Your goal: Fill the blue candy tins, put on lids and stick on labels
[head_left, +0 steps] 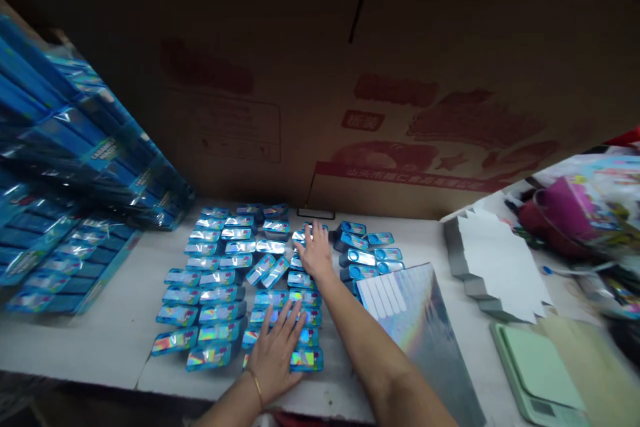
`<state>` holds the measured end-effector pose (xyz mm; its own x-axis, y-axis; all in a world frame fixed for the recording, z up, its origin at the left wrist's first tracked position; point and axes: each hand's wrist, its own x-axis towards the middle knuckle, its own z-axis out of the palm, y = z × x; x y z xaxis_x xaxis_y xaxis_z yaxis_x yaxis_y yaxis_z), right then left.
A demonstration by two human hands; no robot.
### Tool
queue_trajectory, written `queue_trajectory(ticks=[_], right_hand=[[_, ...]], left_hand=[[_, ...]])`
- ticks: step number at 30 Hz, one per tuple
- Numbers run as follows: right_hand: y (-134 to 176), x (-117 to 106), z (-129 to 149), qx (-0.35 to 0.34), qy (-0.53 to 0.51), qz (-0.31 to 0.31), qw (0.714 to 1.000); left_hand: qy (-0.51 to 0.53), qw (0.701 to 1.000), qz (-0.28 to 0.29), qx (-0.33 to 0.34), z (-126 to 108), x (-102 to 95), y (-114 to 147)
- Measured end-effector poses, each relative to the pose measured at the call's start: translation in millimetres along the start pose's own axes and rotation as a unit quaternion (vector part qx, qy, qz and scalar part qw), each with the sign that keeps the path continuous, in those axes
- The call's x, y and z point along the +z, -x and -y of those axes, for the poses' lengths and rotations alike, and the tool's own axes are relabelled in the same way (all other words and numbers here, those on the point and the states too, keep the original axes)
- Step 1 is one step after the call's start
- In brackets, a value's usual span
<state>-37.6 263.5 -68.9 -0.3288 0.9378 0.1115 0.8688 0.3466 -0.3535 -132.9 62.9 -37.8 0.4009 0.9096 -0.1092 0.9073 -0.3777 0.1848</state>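
Observation:
Several small blue boxes with shiny, rainbow-reflecting tops stand in rough rows on the white table. My left hand lies over the near boxes of the middle column, fingers spread, palm down. Farther back, my right hand rests on boxes at the top of the same column, with its fingers also apart. Neither hand is closed round a box. Two boxes in the middle sit at a slant. To the right of my right forearm is another group of blue boxes, partly covered by a shiny silver sheet.
A large brown carton with red print rises behind the table. Stacked blue packages stand at left. White cut-out cards, a green scale and a blurred pink container are at right.

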Motion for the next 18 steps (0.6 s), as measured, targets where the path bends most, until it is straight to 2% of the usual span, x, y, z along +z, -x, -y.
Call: queue_trajectory(ticks=[3, 6, 8, 10, 13, 16, 18], right_hand=[[-5.2, 2.9, 16.5, -0.004, -0.061, 0.011, 0.998], [-8.6, -9.0, 21.1, -0.024, -0.125, 0.033, 0.991], [2.1, -23.3, 16.5, -0.044, -0.156, 0.030, 0.986], [30.5, -41.4, 3.9, -0.037, -0.161, -0.013, 0.986], [109.1, -72.8, -31.4, 0.060, -0.139, -0.115, 0.982], [224.2, -99.9, -68.9, 0.218, -0.119, -0.200, 0.948], [310.4, -106.5, -77.0, 0.316, -0.119, -0.179, 0.924]], left_hand=[[-0.016, 1.000, -0.005, 0.003, -0.3, 1.9, -1.2], [-0.032, 0.999, -0.024, 0.011, 0.3, 3.8, -2.3], [-0.040, 0.999, -0.035, 0.012, 0.3, 4.3, -3.0], [-0.040, 0.998, -0.042, 0.012, -0.2, 4.5, -3.9], [-0.035, 0.999, -0.040, 0.012, -1.8, 4.9, -5.2], [-0.033, 0.999, -0.031, 0.008, -4.1, 5.3, -5.8], [-0.032, 0.999, -0.027, 0.008, -6.1, 4.7, -6.1]])
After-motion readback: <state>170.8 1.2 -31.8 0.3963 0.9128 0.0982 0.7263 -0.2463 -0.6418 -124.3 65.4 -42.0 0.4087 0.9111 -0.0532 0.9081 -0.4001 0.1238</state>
